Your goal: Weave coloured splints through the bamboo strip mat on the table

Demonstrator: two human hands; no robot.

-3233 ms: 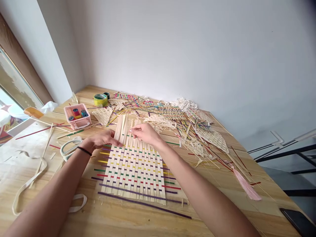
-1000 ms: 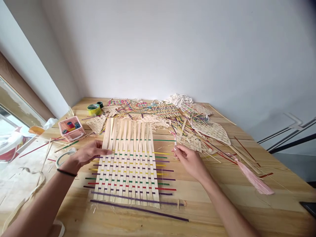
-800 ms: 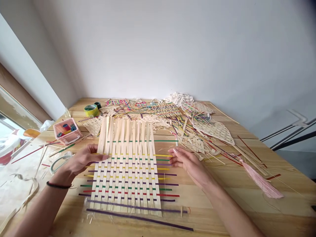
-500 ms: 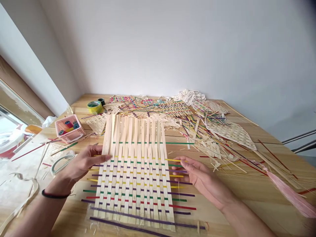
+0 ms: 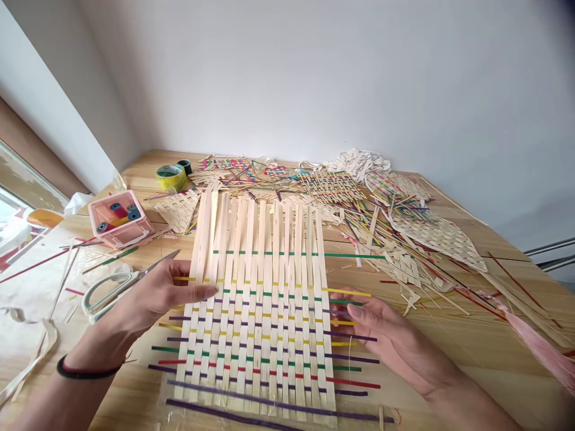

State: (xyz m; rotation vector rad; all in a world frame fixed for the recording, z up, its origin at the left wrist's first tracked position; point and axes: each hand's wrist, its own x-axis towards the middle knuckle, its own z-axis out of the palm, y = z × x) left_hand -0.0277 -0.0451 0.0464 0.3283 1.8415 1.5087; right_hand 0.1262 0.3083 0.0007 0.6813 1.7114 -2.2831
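Observation:
A woven mat [image 5: 260, 335] of pale upright strips crossed by purple, yellow, green and red ones lies in front of me. My left hand [image 5: 166, 293] pinches its left edge, thumb on top and fingers beneath. On the right, my right hand [image 5: 381, 329] has its thumb and fingers around the ends of the thin coloured strips, near a purple one. A green strip [image 5: 350, 255] crosses the loose upper part of the mat and sticks out far to the right. Purple strips [image 5: 251, 395] run slanted across the bottom under clear tape.
Scissors [image 5: 110, 290] lie left of my left hand. Behind them stand a pink box [image 5: 121, 221] with thread spools and a yellow tape roll [image 5: 171, 178]. Loose strips and woven pieces [image 5: 332, 187] cover the back; a woven fan [image 5: 438, 239] and pink tassel [image 5: 534, 344] lie right.
The view has shifted, so the box sits further left. My right hand has slid down from the yellow strip to the purple strip ends. My left hand still grips the left edge.

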